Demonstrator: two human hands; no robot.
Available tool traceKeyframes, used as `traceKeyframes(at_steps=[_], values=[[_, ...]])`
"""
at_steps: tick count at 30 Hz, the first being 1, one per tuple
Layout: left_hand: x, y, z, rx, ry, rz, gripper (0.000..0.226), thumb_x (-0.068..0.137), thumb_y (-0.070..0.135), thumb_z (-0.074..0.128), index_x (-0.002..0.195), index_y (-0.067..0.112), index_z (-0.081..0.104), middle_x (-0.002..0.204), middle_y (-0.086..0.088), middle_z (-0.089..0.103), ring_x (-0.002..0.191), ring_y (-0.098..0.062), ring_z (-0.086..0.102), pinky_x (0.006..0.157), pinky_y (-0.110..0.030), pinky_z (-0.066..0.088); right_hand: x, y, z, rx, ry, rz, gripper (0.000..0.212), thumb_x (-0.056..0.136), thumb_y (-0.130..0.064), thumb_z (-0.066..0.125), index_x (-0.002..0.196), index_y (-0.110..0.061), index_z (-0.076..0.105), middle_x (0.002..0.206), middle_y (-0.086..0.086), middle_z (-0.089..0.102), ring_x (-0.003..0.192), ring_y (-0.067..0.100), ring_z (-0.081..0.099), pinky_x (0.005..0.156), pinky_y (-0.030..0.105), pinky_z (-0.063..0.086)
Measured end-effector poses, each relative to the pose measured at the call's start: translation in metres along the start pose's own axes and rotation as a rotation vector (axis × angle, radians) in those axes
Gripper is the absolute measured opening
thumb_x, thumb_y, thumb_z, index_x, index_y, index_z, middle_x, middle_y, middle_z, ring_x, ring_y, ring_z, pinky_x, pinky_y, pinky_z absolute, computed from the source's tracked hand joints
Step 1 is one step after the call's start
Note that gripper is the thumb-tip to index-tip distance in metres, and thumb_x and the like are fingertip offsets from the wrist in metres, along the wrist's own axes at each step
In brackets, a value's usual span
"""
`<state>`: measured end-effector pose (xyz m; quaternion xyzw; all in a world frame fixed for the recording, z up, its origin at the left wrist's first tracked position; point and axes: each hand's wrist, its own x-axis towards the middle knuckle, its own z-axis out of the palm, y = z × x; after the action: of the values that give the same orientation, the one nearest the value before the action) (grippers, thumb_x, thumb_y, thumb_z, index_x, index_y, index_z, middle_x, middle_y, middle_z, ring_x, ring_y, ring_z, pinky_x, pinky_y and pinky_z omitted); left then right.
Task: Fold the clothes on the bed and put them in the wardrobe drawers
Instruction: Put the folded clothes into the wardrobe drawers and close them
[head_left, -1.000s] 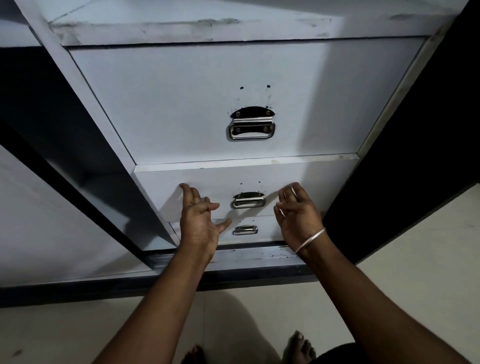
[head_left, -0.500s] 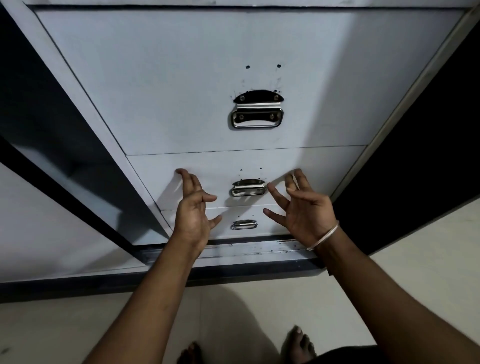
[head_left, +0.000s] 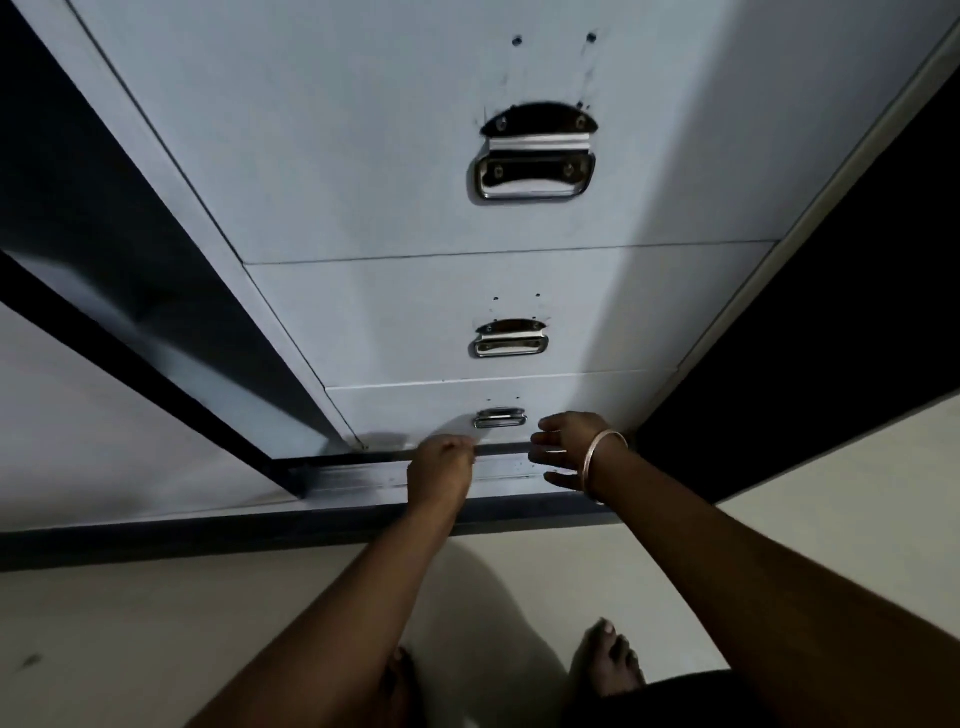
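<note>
Item: bottom drawer (head_left: 415, 410) of the white wardrobe, lowest of three stacked fronts, closed flush, just above the dark base rail (head_left: 363, 462) and the pale floor (head_left: 130, 623). Fitting: one small metal drop handle (head_left: 500, 418) at the middle of the front; this is your hold, since the flat panel offers no other purchase. Handling, as a judgement: the front is stiff board, rigid and not fragile; the handle is smooth bright metal, likely slippery to bare fingers, and shallow, so hook fingertips under the hanging bail rather than pinching it. Expect the drawer to pull with moderate weight; its contents are hidden, so you cannot tell how loaded it is. Position relative to you: your left hand (head_left: 441, 470) sits low and just left of the handle, over the base rail, fingers curled in a loose fist and holding nothing that shows. Your right hand (head_left: 563, 449) lies just right of the handle, near but apart from it, fingers spread and relaxed, a metal bangle (head_left: 602, 457) on the wrist. The handle lies between the two hands, slightly above them. Related items: middle drawer (head_left: 597, 312) and top drawer (head_left: 337, 156), both closed, each with a larger handle. No clothes are in view; your bare feet stand on the floor below.
</note>
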<state>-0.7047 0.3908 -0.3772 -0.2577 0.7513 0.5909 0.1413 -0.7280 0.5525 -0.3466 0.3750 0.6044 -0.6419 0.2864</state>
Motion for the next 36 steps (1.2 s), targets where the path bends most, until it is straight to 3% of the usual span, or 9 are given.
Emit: traceKeyframes(at_steps=[3, 6, 10, 13, 19, 26, 29, 32, 36], values=[[0.023, -0.010, 0.009, 0.090, -0.029, -0.010, 0.023, 0.094, 0.007, 0.054, 0.082, 0.023, 0.067, 0.100, -0.001, 0.068, 0.096, -0.020, 0.059, 0.081, -0.025, 0.041, 0.027, 0.007, 0.004, -0.176, 0.020, 0.009, 0.015, 0.096, -0.022, 0.055, 0.105, -0.013, 0.065, 0.113, 0.001, 0.064, 0.097, 0.019, 0.064, 0.076, 0.037, 0.050], [0.050, -0.014, 0.020, 0.099, -0.035, -0.053, 0.025, 0.094, 0.008, 0.052, 0.078, 0.024, 0.063, 0.091, -0.002, 0.064, 0.081, -0.021, 0.056, 0.070, -0.030, 0.043, 0.055, 0.008, 0.000, -0.239, 0.060, 0.027, 0.032, 0.092, -0.020, 0.062, 0.122, -0.011, 0.060, 0.122, 0.006, 0.061, 0.105, 0.022, 0.063, 0.074, 0.039, 0.052], [0.073, -0.014, 0.037, 0.094, -0.058, -0.124, 0.012, 0.098, 0.013, 0.050, 0.098, 0.020, 0.060, 0.091, 0.002, 0.057, 0.084, -0.015, 0.055, 0.095, -0.041, 0.051, 0.087, 0.012, -0.007, -0.105, 0.063, -0.093, 0.045, 0.092, -0.009, 0.059, 0.136, -0.009, 0.051, 0.138, 0.014, 0.051, 0.115, 0.029, 0.054, 0.065, 0.028, 0.045], [0.080, -0.012, 0.048, 0.118, -0.058, -0.150, 0.016, 0.097, 0.008, 0.050, 0.107, 0.019, 0.054, 0.099, -0.003, 0.056, 0.094, -0.023, 0.055, 0.097, -0.042, 0.052, 0.099, 0.020, -0.002, 0.021, 0.083, -0.093, 0.040, 0.092, -0.005, 0.060, 0.129, -0.018, 0.058, 0.130, 0.013, 0.058, 0.118, 0.030, 0.055, 0.068, 0.033, 0.047], [0.081, -0.031, 0.052, 0.050, -0.036, -0.102, 0.034, 0.092, -0.001, 0.054, 0.113, 0.024, 0.045, 0.093, 0.010, 0.049, 0.082, -0.014, 0.052, 0.060, -0.025, 0.040, 0.112, 0.032, 0.013, -0.001, 0.093, -0.133, 0.035, 0.087, -0.001, 0.065, 0.118, -0.018, 0.065, 0.096, 0.008, 0.061, 0.095, 0.023, 0.055, 0.080, 0.041, 0.051], [0.088, -0.044, 0.046, -0.032, -0.002, -0.121, 0.014, 0.098, 0.023, 0.059, 0.111, 0.025, 0.053, 0.107, 0.001, 0.060, 0.100, -0.020, 0.059, 0.091, -0.042, 0.052, 0.117, 0.035, 0.013, 0.031, 0.109, -0.168, 0.014, 0.092, -0.010, 0.065, 0.103, -0.018, 0.062, 0.098, 0.008, 0.064, 0.088, 0.021, 0.062, 0.070, 0.035, 0.049], [0.089, -0.044, 0.045, -0.084, -0.021, -0.151, 0.011, 0.101, 0.029, 0.055, 0.108, 0.022, 0.059, 0.101, 0.001, 0.064, 0.094, -0.014, 0.063, 0.086, -0.041, 0.055, 0.120, 0.036, 0.012, 0.077, 0.093, -0.172, 0.012, 0.095, -0.011, 0.063, 0.106, -0.013, 0.065, 0.096, 0.009, 0.066, 0.085, 0.024, 0.066, 0.067, 0.032, 0.049], [0.092, -0.044, 0.043, -0.095, -0.036, -0.171, 0.010, 0.100, 0.027, 0.055, 0.099, 0.021, 0.063, 0.098, 0.000, 0.068, 0.090, -0.013, 0.067, 0.078, -0.037, 0.059, 0.119, 0.033, 0.009, 0.122, 0.082, -0.190, 0.003, 0.095, -0.011, 0.063, 0.093, -0.010, 0.065, 0.085, 0.010, 0.066, 0.074, 0.022, 0.066, 0.063, 0.031, 0.050], [0.099, -0.045, 0.039, -0.003, -0.049, -0.089, 0.013, 0.098, 0.021, 0.061, 0.102, 0.012, 0.069, 0.088, -0.001, 0.071, 0.076, -0.012, 0.070, 0.065, -0.032, 0.059, 0.120, 0.035, 0.005, 0.077, 0.054, -0.206, 0.005, 0.093, -0.005, 0.064, 0.096, -0.010, 0.065, 0.079, 0.010, 0.066, 0.068, 0.019, 0.066, 0.065, 0.031, 0.052]])
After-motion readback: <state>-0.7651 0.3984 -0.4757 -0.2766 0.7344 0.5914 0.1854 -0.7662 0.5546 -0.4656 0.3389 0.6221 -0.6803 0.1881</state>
